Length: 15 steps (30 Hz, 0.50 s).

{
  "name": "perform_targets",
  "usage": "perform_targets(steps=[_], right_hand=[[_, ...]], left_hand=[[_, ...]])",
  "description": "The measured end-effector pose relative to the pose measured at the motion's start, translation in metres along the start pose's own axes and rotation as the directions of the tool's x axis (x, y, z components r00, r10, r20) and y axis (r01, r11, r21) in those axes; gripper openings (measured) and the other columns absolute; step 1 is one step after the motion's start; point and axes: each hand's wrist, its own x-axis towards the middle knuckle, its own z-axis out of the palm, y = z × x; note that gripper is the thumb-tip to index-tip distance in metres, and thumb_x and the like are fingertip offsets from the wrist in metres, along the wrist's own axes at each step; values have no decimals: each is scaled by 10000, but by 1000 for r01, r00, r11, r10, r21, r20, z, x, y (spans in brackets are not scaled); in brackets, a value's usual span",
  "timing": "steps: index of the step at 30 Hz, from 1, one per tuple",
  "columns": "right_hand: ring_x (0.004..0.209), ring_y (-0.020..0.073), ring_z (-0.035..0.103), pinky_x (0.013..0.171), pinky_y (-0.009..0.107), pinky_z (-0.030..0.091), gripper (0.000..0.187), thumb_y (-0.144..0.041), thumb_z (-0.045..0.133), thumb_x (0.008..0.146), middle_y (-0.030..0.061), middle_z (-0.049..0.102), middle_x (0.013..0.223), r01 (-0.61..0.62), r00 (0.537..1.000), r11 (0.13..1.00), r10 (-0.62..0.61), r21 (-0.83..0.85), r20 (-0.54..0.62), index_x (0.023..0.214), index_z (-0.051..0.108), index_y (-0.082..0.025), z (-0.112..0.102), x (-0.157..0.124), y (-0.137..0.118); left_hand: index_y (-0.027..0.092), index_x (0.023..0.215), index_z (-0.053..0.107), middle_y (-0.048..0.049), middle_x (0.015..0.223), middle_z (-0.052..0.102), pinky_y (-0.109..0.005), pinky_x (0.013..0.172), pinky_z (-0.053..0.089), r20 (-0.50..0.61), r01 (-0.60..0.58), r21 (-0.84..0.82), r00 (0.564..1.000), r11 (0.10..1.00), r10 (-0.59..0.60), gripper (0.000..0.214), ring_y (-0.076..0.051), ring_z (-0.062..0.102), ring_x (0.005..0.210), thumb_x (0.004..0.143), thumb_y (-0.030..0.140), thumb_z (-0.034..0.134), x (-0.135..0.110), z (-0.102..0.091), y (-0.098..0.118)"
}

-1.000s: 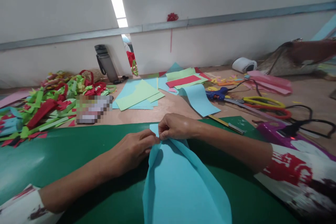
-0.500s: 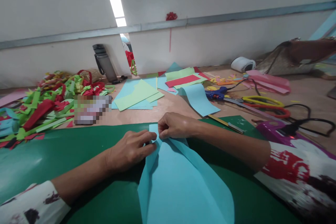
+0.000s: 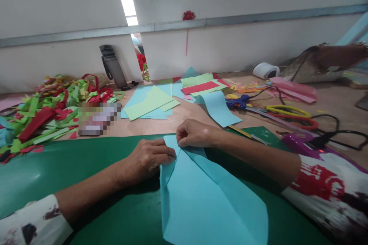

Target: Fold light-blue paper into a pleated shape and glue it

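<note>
A light blue paper sheet [image 3: 207,203] lies folded on the green cutting mat [image 3: 86,172], its far corner pointing away from me. My left hand [image 3: 146,159] rests on the sheet's left fold near that corner, fingers curled and pressing the paper down. My right hand [image 3: 195,134] pinches the top corner of the same sheet, fingers closed on it. Both hands touch the paper close together at its far end.
Behind the mat lie green, blue and red paper sheets [image 3: 152,101], a curled blue strip [image 3: 218,109], a blue glue gun [image 3: 237,102], scissors [image 3: 287,111], a purple tool with black cable [image 3: 304,143], and a scrap pile [image 3: 48,111] at left. A dark bottle [image 3: 112,67] stands by the wall.
The paper's raised folds have been pressed flatter onto the mat. My left hand slid down onto the left fold; my right hand shifted slightly right while keeping the corner pinched.
</note>
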Motion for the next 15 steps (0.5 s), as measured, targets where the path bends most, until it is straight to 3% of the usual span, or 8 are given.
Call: perform_targets(steps=[6,11,15], right_hand=[[561,105,505,486,198,363,46,-168,583,608,-34,577,575,-32,999,999,33,35,-16,627,624,-171,-1,0,7],[529,99,493,452,193,347,42,-170,590,607,-32,560,554,-48,999,997,49,67,-8,632,623,-167,-1,-1,7],[465,96,480,420,196,349,44,-182,559,645,-38,525,511,-75,997,992,75,104,7,649,601,-169,-2,-1,7]], left_hand=[[142,868,636,-90,957,705,-287,625,471,21,17,-71,1000,997,-16,239,-163,522,704,881,47,417,1,-3,0],[131,906,657,-113,1090,679,-331,681,490,61,50,-88,997,995,-44,250,-186,522,770,844,16,444,-1,-3,-2],[129,929,665,-121,1106,676,-336,656,487,25,27,-100,999,995,-24,211,-186,518,749,861,63,476,-4,0,-6]])
